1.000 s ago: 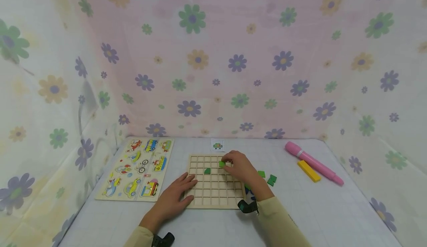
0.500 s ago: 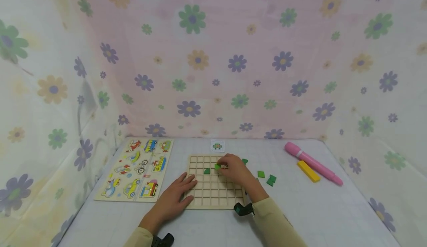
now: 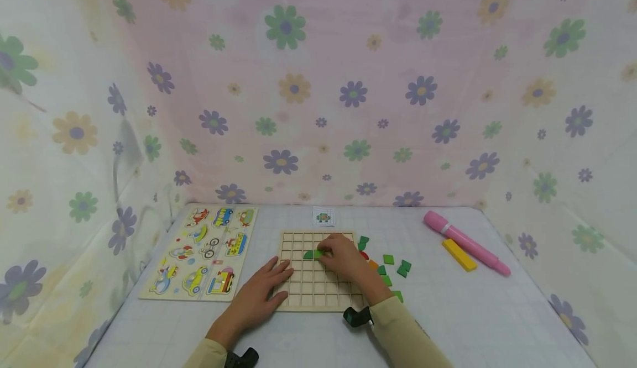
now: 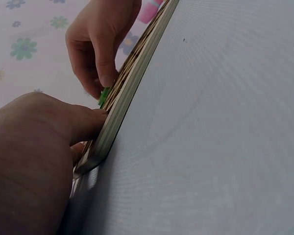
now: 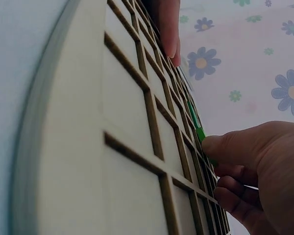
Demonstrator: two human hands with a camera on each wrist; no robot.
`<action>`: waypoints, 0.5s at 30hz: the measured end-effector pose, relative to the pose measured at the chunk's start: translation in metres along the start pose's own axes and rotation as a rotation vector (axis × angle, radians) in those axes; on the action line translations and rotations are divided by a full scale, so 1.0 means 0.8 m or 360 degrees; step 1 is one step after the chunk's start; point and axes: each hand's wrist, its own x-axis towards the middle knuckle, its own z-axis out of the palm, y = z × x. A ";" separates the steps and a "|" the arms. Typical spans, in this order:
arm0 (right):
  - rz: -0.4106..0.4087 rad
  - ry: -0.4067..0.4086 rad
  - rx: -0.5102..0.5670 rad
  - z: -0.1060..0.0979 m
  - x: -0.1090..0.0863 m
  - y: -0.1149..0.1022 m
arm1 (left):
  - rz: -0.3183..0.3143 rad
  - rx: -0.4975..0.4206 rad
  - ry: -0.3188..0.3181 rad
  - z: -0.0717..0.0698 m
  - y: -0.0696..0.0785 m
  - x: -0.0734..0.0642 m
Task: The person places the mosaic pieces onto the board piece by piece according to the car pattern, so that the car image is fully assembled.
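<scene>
A wooden grid board (image 3: 318, 308) lies in the middle of the table in the head view. My right hand (image 3: 344, 258) pinches a light green square tile (image 3: 317, 254) between thumb and fingers, low over a cell in the board's upper half. Directly left of it, a dark green tile (image 3: 308, 255) with a rounded corner sits in a cell. In the right wrist view the square tile (image 5: 200, 133) shows at the thumb tip, close to the grid. My left hand (image 3: 261, 289) rests with extended fingers on the board's left edge; its thumb (image 4: 90, 120) touches that edge in the left wrist view.
Loose tiles, several of them green (image 3: 388, 259), are scattered right of the board. A small picture card (image 3: 323, 217) lies behind it. A vehicle puzzle board (image 3: 199, 252) is at left; a pink marker (image 3: 468, 243) and a yellow block (image 3: 459, 255) lie at right.
My right hand has moved left and slightly nearer with the light green tile, bringing it beside the dark green one. More loose tiles at right are uncovered. My left hand stays in place.
</scene>
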 end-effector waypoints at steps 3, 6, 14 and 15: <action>0.0002 0.0002 -0.0013 0.000 0.000 0.001 | 0.0003 -0.0008 -0.0001 0.001 0.000 0.001; -0.0001 0.0018 0.0001 -0.001 -0.001 0.001 | -0.0003 -0.0013 0.0000 0.002 0.001 0.001; -0.0005 0.0000 0.0035 0.001 -0.001 0.002 | -0.0013 -0.0002 0.0001 0.002 0.001 0.000; -0.0012 0.0000 0.0034 0.001 0.000 0.002 | -0.0005 0.0002 0.0009 0.001 0.001 0.000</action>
